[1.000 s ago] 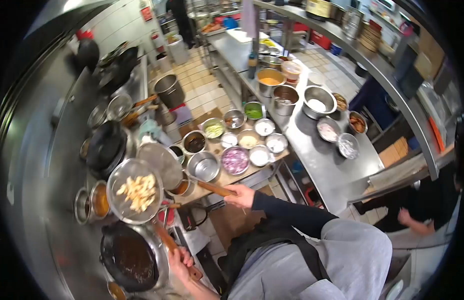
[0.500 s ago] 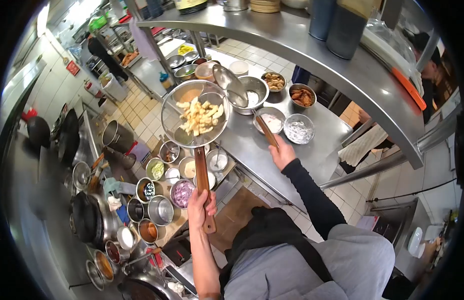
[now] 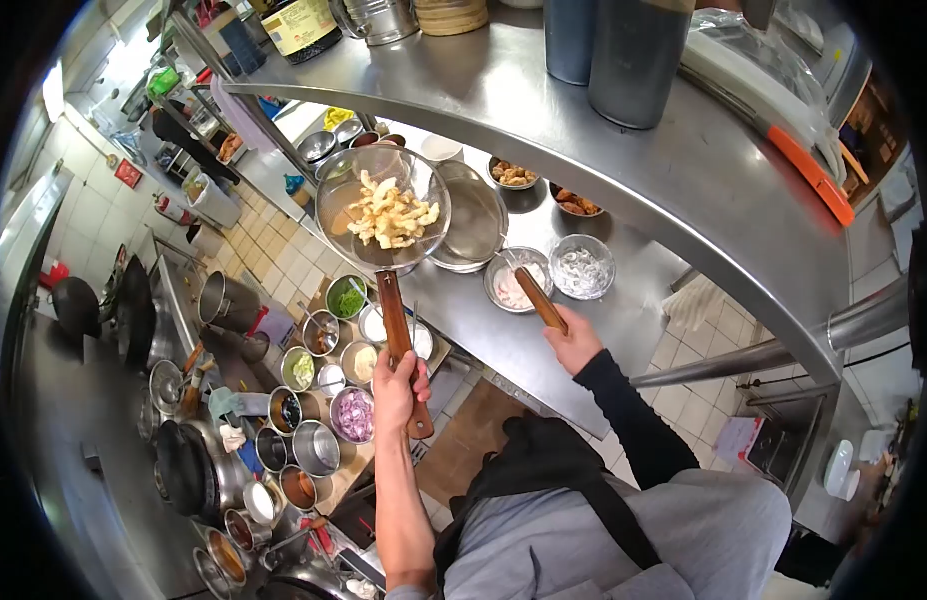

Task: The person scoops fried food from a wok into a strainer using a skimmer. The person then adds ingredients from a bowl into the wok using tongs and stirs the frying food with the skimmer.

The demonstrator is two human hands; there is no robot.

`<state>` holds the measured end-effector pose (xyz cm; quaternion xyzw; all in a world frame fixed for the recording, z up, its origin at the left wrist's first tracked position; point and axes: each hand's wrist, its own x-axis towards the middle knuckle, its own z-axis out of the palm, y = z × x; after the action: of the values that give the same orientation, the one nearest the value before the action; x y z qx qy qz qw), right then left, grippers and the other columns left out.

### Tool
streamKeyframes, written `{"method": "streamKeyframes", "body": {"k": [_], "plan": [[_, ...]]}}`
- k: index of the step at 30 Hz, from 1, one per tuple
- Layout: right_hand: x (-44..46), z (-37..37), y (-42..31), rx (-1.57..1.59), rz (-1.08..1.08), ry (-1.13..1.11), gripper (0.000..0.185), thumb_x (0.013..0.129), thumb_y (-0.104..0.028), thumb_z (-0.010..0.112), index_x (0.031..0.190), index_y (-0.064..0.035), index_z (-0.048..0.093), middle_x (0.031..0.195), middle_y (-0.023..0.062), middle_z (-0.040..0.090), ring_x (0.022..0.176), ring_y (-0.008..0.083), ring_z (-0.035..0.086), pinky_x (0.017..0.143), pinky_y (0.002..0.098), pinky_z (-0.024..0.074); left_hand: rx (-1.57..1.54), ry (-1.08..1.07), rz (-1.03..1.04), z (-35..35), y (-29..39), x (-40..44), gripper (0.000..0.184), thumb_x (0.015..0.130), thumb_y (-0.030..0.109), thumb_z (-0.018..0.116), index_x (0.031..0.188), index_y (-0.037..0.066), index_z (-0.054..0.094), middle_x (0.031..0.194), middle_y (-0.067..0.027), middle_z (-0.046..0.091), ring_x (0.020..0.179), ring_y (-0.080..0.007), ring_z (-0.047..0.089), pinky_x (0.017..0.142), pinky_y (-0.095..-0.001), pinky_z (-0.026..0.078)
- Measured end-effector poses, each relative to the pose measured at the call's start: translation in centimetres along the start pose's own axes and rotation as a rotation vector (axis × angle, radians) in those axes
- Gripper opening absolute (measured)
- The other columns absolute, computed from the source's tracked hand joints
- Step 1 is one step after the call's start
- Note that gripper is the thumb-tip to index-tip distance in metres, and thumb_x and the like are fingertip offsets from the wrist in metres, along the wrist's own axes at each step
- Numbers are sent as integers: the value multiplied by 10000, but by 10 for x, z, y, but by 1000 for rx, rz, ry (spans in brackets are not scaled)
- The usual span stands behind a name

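My left hand (image 3: pixel 399 388) is wrapped around the wooden handle of a round wire strainer (image 3: pixel 333 215), held out level over the counter's edge. Pale, battered-looking pieces of food (image 3: pixel 391 212) lie heaped in its mesh. My right hand (image 3: pixel 575 341) grips the wooden handle of a large metal ladle (image 3: pixel 474 212). The ladle's broad head is beside the strainer's right rim, above a metal bowl that it mostly hides. Whether ladle and strainer touch, I cannot tell. Near the ladle handle stand a bowl of pinkish-white contents (image 3: pixel 510 288) and a bowl with white powder (image 3: pixel 583 267).
A steel shelf (image 3: pixel 463 85) with dark containers (image 3: pixel 638 65) arches over the steel counter (image 3: pixel 608 335). Bowls of browned food (image 3: pixel 513 173) stand underneath. Several ingredient pots, including chopped red onion (image 3: pixel 353 414), are at lower left. Woks (image 3: pixel 178 465) line the left side.
The ladle's head has swung lower and flatter, over the metal bowl and close against the strainer. The food pieces have shifted in the mesh. My view has moved slightly.
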<state>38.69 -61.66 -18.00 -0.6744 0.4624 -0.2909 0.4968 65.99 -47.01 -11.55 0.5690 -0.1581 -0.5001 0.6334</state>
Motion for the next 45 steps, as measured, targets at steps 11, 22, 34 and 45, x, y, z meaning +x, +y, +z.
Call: {"method": "streamKeyframes", "body": {"k": [11, 22, 34, 45], "plan": [[-8, 14, 16, -228, -40, 163, 536, 922, -68, 576, 1441, -20, 448, 1211, 270, 638, 1105, 417, 640, 918, 411, 510, 964, 299, 425, 68, -28, 25, 268, 968, 35, 510, 1212, -52, 444, 872, -328, 641, 845, -526, 618, 717, -556, 454], [-9, 31, 31, 208, -99, 3, 531, 974, -132, 610, 1464, -55, 423, 971, 112, 641, 755, 203, 607, 653, 324, 492, 512, 193, 353, 16, -51, 22, 314, 991, 102, 532, 1269, -9, 436, 778, -130, 588, 632, -227, 557, 535, -375, 437], [-64, 204, -31, 674, 478, -1490, 441, 1042, -304, 536, 1426, -128, 410, 694, -4, 398, 383, 57, 299, 315, 211, 231, -586, 114, 232, -142, -106, -240, 324, 1031, 204, 557, 1302, 95, 417, 835, -28, 528, 518, -54, 401, 422, -209, 357], [-286, 424, -109, -130, 560, -2368, 338, 1029, -173, 543, 1345, -84, 461, 765, 23, 493, 436, 50, 373, 367, 213, 283, -905, 1246, 603, -85, -222, -521, 351, 1038, 121, 512, 1373, 104, 408, 844, -91, 549, 532, -94, 430, 447, -236, 376]]}}
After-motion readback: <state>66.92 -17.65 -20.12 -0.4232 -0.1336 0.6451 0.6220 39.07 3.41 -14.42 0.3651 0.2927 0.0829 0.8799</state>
